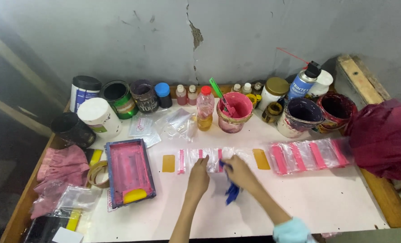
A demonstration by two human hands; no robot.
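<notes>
My left hand (198,177) rests its fingertips on a row of clear plastic bags with pink stripes (209,157) lying flat in the middle of the white table (322,202). My right hand (238,173) is closed on a blue cloth (232,192) that hangs below it, and it presses against the right part of the same bags. Two yellow tape patches (168,163) (261,159) sit at either end of the bag row.
A framed printing screen (129,170) with pink ink and a yellow scraper lies at left. More pink-striped bags (308,155) lie at right beside a dark red cloth (385,137). Paint pots, bottles and a spray can (303,81) line the back; a pink pot (234,112) stands behind the bags.
</notes>
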